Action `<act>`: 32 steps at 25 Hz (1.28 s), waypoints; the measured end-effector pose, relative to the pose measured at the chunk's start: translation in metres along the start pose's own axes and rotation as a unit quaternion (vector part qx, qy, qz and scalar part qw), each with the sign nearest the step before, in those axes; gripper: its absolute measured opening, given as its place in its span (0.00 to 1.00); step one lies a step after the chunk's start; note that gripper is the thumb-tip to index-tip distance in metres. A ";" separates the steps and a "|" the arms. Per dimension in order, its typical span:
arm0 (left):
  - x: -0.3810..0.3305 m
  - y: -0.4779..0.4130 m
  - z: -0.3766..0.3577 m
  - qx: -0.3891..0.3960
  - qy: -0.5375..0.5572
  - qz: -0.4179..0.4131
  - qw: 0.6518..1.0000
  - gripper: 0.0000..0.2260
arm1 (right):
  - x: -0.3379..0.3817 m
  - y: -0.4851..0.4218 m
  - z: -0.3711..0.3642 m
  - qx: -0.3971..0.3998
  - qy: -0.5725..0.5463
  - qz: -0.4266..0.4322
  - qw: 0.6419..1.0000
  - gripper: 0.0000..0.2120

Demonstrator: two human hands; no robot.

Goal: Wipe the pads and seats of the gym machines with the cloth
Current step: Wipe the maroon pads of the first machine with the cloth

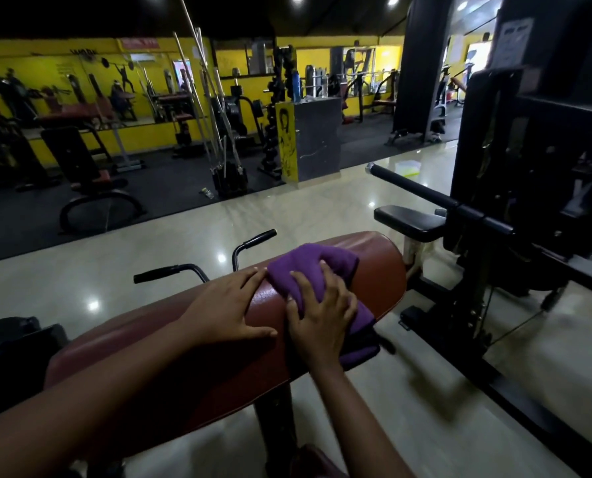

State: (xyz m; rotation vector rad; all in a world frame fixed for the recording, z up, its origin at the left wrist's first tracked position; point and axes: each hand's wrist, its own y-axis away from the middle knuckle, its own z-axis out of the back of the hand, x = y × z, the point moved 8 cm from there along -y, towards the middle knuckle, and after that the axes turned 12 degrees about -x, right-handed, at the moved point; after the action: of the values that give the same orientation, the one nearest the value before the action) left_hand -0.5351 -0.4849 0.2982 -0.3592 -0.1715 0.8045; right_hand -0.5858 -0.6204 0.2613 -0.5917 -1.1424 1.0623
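Cloth [306,269] in right hand [322,313] lies across diagonal pad [379,270].

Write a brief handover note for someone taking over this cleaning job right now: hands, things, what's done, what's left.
Left hand: open, flat on the brown pad.
Right hand: grips the bunched purple cloth, pressing it on the pad's middle.
Done: wiping of this pad is under way; how much is covered cannot be told.
Left: the rest of this pad, then the black pad beyond it and the other machines.
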 end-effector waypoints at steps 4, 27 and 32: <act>-0.028 -0.040 -0.014 0.007 0.014 -0.011 1.000 0.56 | -0.060 -0.063 -0.014 0.036 0.006 0.004 0.999 0.19; -0.033 -0.020 -0.017 -0.014 -0.075 -0.026 0.997 0.47 | -0.099 0.082 -0.014 0.030 -0.284 -0.554 0.782 0.27; -0.002 0.039 0.004 -0.044 -0.117 -0.025 0.992 0.42 | -0.016 0.124 0.008 0.086 -0.290 -0.561 0.771 0.27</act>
State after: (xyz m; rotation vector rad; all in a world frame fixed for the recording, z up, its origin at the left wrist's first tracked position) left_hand -0.5636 -0.4602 0.2870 -0.3413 -0.4346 0.7890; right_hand -0.6398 -0.5840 0.1541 0.6250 -1.5681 0.2413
